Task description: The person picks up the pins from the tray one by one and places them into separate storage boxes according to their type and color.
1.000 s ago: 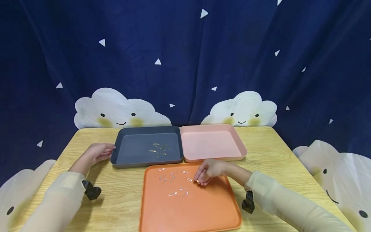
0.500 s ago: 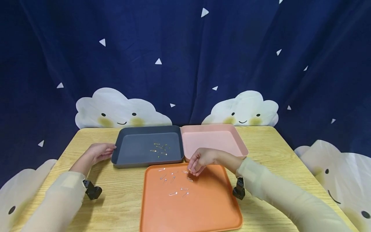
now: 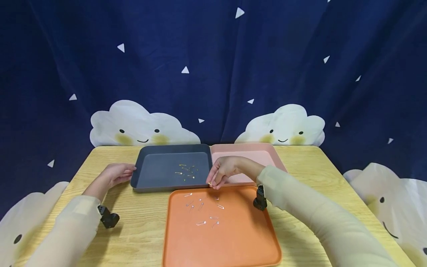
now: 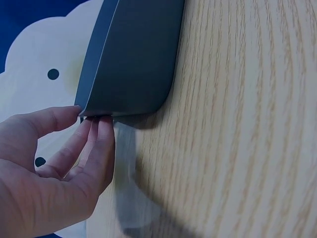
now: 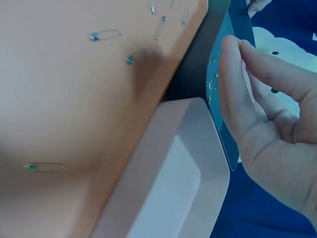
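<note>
The right hand [image 3: 224, 173] hung above the near edges of the grey tray [image 3: 156, 184] and the pink tray [image 3: 267, 149], just beyond the far rim of the orange tray [image 3: 233, 244]. Its fingers [image 5: 233, 84] were drawn together, thumb against fingertips, pinching a small gold safety pin [image 3: 210, 183] (barely visible in the head view, hidden in the right wrist view). The pin was held in the air over the grey tray's near rim.

The left hand [image 3: 115, 173] rested on the counter [image 3: 140, 230] at the grey tray's left side, its fingers [image 4: 94, 148] straight and relaxed, their tips touching the tray's outer wall at the corner.

A cluster of gold pins [image 3: 185, 171] lay inside the grey tray. Several silver pins [image 3: 201, 207] lay scattered on the far half of the orange tray. Behind the counter hung a dark blue curtain [image 3: 213, 66] with white clouds.
</note>
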### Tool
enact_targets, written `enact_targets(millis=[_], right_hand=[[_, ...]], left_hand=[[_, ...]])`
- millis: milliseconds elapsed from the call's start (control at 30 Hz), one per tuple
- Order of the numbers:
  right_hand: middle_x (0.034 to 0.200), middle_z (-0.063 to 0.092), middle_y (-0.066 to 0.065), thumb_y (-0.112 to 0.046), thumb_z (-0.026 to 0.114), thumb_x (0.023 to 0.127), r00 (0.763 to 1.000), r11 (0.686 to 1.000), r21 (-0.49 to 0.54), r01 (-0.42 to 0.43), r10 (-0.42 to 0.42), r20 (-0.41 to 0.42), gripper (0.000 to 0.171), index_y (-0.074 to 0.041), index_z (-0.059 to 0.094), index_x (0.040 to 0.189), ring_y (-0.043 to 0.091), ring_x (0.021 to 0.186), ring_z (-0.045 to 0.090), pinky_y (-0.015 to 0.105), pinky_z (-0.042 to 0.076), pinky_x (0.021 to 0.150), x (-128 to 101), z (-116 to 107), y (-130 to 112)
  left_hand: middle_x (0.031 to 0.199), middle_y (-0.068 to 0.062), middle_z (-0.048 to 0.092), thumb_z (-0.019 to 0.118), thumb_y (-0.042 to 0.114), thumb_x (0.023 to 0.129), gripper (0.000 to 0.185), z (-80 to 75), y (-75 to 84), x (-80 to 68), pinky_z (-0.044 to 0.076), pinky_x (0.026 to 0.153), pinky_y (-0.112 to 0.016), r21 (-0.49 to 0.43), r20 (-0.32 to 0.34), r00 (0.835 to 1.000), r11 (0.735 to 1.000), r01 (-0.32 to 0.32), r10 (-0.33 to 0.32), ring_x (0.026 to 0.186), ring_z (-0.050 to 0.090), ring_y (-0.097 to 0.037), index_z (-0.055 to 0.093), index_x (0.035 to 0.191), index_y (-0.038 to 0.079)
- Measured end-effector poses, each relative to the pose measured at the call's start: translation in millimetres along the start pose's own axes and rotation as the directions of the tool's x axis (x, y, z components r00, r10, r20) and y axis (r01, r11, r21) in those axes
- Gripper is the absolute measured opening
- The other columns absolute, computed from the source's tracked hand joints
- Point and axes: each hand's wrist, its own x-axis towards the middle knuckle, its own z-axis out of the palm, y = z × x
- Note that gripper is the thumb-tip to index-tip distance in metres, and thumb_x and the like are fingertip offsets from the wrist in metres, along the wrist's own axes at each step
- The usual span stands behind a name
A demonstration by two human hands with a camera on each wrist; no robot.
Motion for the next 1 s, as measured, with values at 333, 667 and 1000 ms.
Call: enact_targets(millis=[333,667,1000], right_hand=[[0.071,0.069,0.005,0.017,0.056,0.085,0.997,0.997,0.068,-0.029,0.033,-0.065,0.036,0.019,0.054,0.12,0.013,0.066,0.066,0.022,0.06,0.066,30,-14,-21],[0.071,0.065,0.007,0.018,0.054,0.084,0.982,0.995,0.089,-0.048,0.063,-0.176,0.036,0.016,0.056,0.121,0.014,0.065,0.062,0.021,0.059,0.062,54,-29,-45],[0.094,0.068,0.019,0.022,0.059,0.077,0.942,0.997,0.047,-0.059,0.071,-0.328,0.03,0.015,0.064,0.106,0.02,0.073,0.065,0.031,0.061,0.081,94,-41,-52]], left_hand=[[0.076,0.012,0.06,0.056,0.018,0.095,0.058,-1.0,-0.2,3.0,0.058,0.072,-0.017,-0.006,-0.005,1.0,1.0,0.008,-0.008,0.071,0.061,0.003,0.035,0.14,-0.011],[0.079,0.012,0.06,0.056,0.018,0.094,0.059,-2.4,0.8,4.4,0.058,0.075,-0.017,0.017,-0.011,1.0,1.0,0.0,0.0,0.073,0.06,0.004,0.034,0.143,-0.01],[0.084,0.011,0.062,0.057,0.018,0.094,0.062,-1.5,-2.7,6.3,0.058,0.075,-0.017,0.001,0.002,1.0,1.0,-0.017,0.017,0.076,0.061,0.005,0.032,0.143,-0.012]])
